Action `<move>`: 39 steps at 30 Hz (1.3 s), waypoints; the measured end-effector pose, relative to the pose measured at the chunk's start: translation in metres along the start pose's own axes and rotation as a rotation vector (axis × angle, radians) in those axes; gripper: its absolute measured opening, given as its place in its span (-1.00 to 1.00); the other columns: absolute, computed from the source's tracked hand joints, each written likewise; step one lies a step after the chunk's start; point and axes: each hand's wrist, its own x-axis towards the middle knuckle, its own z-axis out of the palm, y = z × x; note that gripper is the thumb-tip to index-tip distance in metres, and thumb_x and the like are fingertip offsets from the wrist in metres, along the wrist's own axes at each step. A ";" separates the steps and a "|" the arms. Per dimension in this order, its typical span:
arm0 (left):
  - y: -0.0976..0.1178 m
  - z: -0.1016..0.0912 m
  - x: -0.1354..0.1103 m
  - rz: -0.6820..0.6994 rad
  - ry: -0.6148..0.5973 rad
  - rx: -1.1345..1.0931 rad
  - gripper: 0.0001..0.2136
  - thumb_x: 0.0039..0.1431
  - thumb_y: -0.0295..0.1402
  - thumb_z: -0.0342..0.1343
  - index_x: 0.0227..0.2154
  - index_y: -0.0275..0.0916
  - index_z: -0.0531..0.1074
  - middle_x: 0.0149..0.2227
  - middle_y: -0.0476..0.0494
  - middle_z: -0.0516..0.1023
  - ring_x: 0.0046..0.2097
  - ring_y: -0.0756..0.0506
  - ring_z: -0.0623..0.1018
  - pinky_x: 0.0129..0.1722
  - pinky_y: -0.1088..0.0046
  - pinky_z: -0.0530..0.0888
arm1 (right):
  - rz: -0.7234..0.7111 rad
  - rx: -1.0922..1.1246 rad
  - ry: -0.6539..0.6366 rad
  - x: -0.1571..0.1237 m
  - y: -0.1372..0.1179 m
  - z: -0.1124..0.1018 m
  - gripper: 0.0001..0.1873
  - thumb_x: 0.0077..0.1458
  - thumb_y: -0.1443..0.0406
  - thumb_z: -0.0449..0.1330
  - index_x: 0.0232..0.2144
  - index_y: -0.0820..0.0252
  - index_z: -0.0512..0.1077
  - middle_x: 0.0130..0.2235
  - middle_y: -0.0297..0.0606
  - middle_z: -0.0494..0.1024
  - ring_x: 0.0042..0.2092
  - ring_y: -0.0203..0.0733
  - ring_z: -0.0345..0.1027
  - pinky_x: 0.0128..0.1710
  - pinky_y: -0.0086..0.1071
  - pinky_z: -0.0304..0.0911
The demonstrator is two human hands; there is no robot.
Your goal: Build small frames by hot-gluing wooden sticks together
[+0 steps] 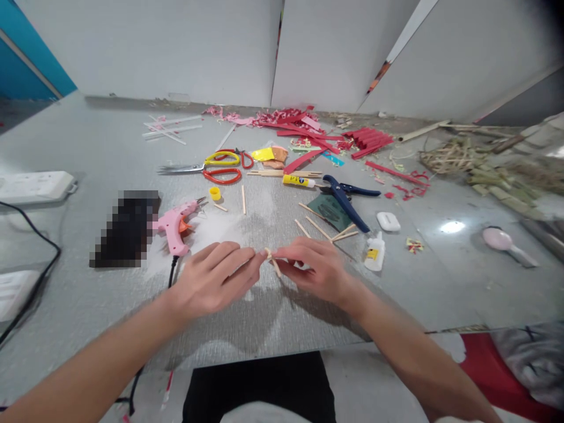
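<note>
Just above the near part of the table, my left hand (220,273) and my right hand (315,267) meet at their fingertips. Between them is a small piece made of short wooden sticks (275,265), pinched from both sides; one stick slants down toward me. How the sticks are joined is hidden by my fingers. A pink hot glue gun (175,226) lies left of my left hand. Beyond my right hand are loose wooden sticks (318,227), a green sandpaper-like sheet (332,211) and a white glue bottle (375,252).
Yellow-and-red-handled scissors (222,167), a yellow glue stick (298,181), its yellow cap (214,193) and blue-handled cutters (346,200) lie beyond my hands. Red paper strips (304,132) line the back. A pixelated dark object (127,229) and power strips (35,185) are left; a white case (388,221) is right.
</note>
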 end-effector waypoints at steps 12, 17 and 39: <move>0.004 0.010 -0.009 -0.102 0.008 -0.213 -0.72 0.17 -0.58 0.36 -0.05 -0.34 0.57 -0.27 -0.13 0.67 -0.29 -0.10 0.56 -0.29 0.35 0.55 | -0.090 -0.091 -0.028 0.005 -0.003 -0.005 -0.90 0.41 0.35 0.20 -0.12 0.09 0.53 -0.31 -0.31 0.67 -0.30 -0.25 0.53 -0.27 -0.37 0.38; 0.006 0.010 -0.008 -0.134 0.018 -0.255 -0.74 0.20 -0.59 0.32 -0.06 -0.32 0.56 -0.28 -0.12 0.67 -0.31 -0.09 0.56 -0.32 0.35 0.57 | -0.096 -0.102 -0.040 0.006 -0.005 -0.006 -0.90 0.40 0.36 0.19 -0.12 0.10 0.52 -0.31 -0.31 0.67 -0.31 -0.24 0.53 -0.28 -0.36 0.37; -0.032 0.006 0.007 -1.465 0.289 -1.160 -0.69 0.22 -0.12 0.34 -0.50 -0.22 0.50 -0.46 -0.03 0.46 -0.50 0.05 0.36 -0.61 0.60 0.26 | 0.156 -0.033 0.075 0.005 0.014 0.004 -0.82 0.37 0.35 0.18 -0.03 0.11 0.52 -0.33 -0.32 0.58 -0.28 -0.22 0.47 -0.21 -0.31 0.38</move>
